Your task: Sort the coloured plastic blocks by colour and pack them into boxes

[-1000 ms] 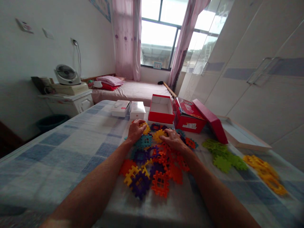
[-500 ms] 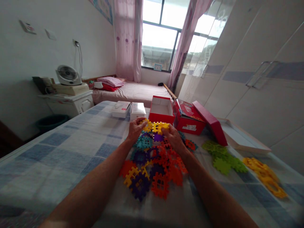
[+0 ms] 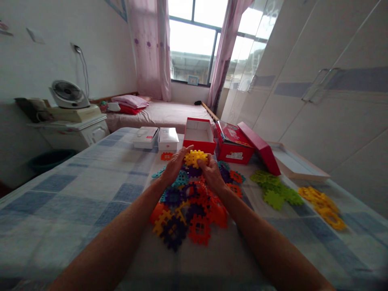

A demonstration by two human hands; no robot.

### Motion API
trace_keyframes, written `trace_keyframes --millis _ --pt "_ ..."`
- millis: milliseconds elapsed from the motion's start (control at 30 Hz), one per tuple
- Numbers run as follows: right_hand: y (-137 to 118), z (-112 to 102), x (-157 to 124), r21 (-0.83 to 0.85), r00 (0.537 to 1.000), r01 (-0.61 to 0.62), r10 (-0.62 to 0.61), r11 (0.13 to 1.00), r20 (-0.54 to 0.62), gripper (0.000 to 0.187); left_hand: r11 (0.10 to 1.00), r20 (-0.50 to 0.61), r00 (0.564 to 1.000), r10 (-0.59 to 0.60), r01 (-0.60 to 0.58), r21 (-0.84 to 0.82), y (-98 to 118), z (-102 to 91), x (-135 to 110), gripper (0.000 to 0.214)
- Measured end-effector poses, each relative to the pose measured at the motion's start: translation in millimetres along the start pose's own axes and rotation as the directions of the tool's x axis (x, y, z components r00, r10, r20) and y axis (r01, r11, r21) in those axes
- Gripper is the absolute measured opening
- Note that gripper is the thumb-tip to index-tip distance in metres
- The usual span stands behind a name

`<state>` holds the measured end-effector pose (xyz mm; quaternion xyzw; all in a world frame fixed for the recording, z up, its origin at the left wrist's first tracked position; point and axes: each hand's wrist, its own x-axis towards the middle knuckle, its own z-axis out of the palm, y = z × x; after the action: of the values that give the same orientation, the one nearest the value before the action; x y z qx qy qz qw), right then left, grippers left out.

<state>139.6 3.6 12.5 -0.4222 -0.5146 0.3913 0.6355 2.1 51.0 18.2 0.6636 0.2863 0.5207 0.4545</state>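
Yellow toothed building tiles [image 3: 195, 158], apparently lying together, are held up between my two hands over a pile. My left hand [image 3: 176, 165] has its fingers against their left side. On the right, my right hand [image 3: 213, 173] grips them with the thumb across the front. Beneath lies a heap of interlocking toothed tiles: orange tiles [image 3: 200, 229], dark purple tiles [image 3: 174, 232] and teal tiles [image 3: 182, 178]. One orange tile [image 3: 166, 156] rests apart, beyond my left hand. Whether the yellow tiles are joined or just stacked, I cannot tell.
Green tiles [image 3: 275, 194] and yellow tiles [image 3: 324, 206] lie in separate groups on the right of the checked tablecloth [image 3: 100, 190]. Behind my hands stand white boxes [image 3: 168, 139], an open red box [image 3: 200, 139], another red box [image 3: 233, 151] and a leaning red lid [image 3: 260, 147].
The yellow pieces, side by side in separate hands before, are now brought together in one compact bundle. My hands have moved closer to each other, and the view has shifted right.
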Motion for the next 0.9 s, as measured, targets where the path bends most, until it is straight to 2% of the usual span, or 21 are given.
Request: trace_keyframes --millis 100,167,267,367,467,633,700,767,833,900 --pt "-3 0 1 0.118 0.994 -0.005 0.018 0.993 -0.106 0.028 1.000 -0.001 1.000 -0.009 0.009 0.006 -3 2.8 -1 0.046" --pt "-5 0 2 0.150 0.985 -0.008 0.033 0.989 -0.168 0.030 0.995 0.083 0.994 -0.068 0.062 0.081 -5 4.5 -2 0.043" --pt "-2 -2 4 0.128 0.975 0.003 0.026 0.992 -0.220 0.032 0.970 0.200 0.964 -0.174 0.132 0.205 -7 7.4 -4 0.028" --pt "0 -6 8 0.099 0.966 0.020 0.007 0.995 -0.257 0.033 0.955 0.206 0.961 -0.184 0.126 0.268 -6 9.8 -6 0.024" --pt "-5 -11 13 0.103 0.950 0.039 -0.005 0.994 -0.311 0.037 0.955 0.177 0.975 -0.131 0.077 0.286 -5 9.0 -6 0.024" --pt "-30 -30 6 0.165 0.929 0.110 -0.042 0.980 -0.366 0.040 0.934 -0.006 0.996 -0.092 0.089 0.346 -7 1.8 -3 0.028" --pt "-41 -52 -3 0.112 0.920 0.136 -0.084 0.984 -0.382 0.038 0.924 -0.045 0.995 -0.087 0.098 0.371 -9 -1.4 -2 0.028" --pt "-50 -89 -16 -0.023 0.892 0.141 -0.137 0.990 -0.431 0.036 0.908 -0.064 0.995 -0.076 0.095 0.408 -10 -4.3 0 0.028" --pt "-58 -141 -31 -0.223 0.825 0.101 -0.207 0.970 -0.526 0.038 0.890 -0.074 0.995 -0.064 0.090 0.446 -12 -7.3 1 0.029" --pt "-66 -204 -47 -0.481 0.751 -0.050 -0.284 0.875 -0.595 0.039 0.876 -0.090 0.995 -0.049 0.086 0.475 -14 -10.4 2 0.031"
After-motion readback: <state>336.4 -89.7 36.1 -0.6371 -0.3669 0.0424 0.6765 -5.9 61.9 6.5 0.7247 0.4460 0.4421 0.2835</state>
